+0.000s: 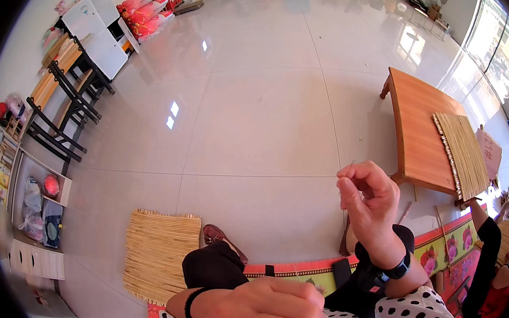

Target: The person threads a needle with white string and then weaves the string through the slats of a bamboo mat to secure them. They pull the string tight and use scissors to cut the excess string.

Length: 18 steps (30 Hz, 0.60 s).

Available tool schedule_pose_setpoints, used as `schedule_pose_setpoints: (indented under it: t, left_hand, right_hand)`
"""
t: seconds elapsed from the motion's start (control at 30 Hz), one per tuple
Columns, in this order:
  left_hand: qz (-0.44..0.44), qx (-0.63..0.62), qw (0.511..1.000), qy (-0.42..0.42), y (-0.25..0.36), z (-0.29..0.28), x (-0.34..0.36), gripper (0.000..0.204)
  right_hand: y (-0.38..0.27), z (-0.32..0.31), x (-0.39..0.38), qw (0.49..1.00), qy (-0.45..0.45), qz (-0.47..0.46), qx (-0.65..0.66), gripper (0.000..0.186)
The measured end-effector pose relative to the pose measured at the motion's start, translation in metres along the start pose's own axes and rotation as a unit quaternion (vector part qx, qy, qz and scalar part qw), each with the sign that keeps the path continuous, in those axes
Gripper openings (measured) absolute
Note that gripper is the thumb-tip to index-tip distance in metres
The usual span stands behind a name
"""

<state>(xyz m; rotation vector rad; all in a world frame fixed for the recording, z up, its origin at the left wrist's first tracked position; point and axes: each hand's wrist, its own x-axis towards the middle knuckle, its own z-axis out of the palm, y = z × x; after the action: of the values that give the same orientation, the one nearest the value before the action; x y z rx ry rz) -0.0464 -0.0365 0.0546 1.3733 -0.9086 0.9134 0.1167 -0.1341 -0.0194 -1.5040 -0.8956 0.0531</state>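
Note:
Raised in front of me, my right hand [370, 206] is closed in a pinch, thumb against forefinger. A very thin thread-like piece [352, 164] pokes out at its fingertips, too fine to name surely. Low over my lap, my left hand [267, 309] is closed with its fingers curled under. Its back faces up, so whatever it may hold is hidden. Beside my left knee lies a mat of straw-coloured stalks [160, 252], apart from both hands. A similar stalk mat [461, 156] lies over the right end of a low wooden table [424, 123].
At the right edge, a co-worker's arm [485, 229] reaches to the mat on the table. Flowered red-and-green cloth [430, 259] covers the seat by my legs. Shelves [32, 178], black-framed chairs [63, 115] and a white fridge [96, 39] line the left wall.

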Motion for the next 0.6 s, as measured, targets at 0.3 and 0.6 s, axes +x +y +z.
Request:
schedule_pose_setpoints:
  t: [0.3, 0.6]
  left_hand:
    - [-0.277, 0.276, 0.905, 0.170, -0.034, -0.021, -0.021, 0.007]
    - [-0.324, 0.241, 0.890, 0.210, -0.061, -0.031, -0.035, 0.002]
  right_hand:
    - [-0.003, 0.014, -0.008, 0.986, -0.110, 0.021, 0.121, 0.006]
    - [-0.008, 0.019, -0.009, 0.988, -0.138, -0.029, 0.062, 0.007]
